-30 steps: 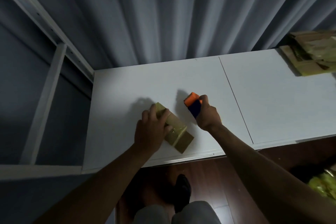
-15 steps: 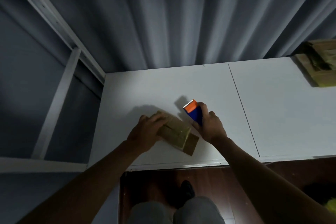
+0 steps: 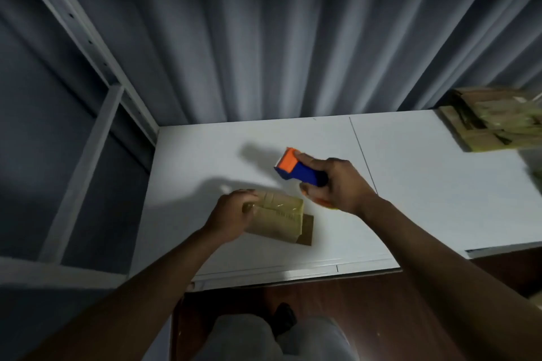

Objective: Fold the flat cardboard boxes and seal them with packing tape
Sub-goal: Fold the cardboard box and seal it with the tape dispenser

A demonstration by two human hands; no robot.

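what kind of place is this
Probably a small packing workstation in a curtained room: a white table holds a taped cardboard box, a stack of cardboard waits far right, and the right hand holds a tape dispenser.

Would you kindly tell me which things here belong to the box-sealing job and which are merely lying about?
In use:
small cardboard box, under left hand
blue-and-orange tape dispenser, gripped by right hand

Lying about:
stack of cardboard, far right
white table
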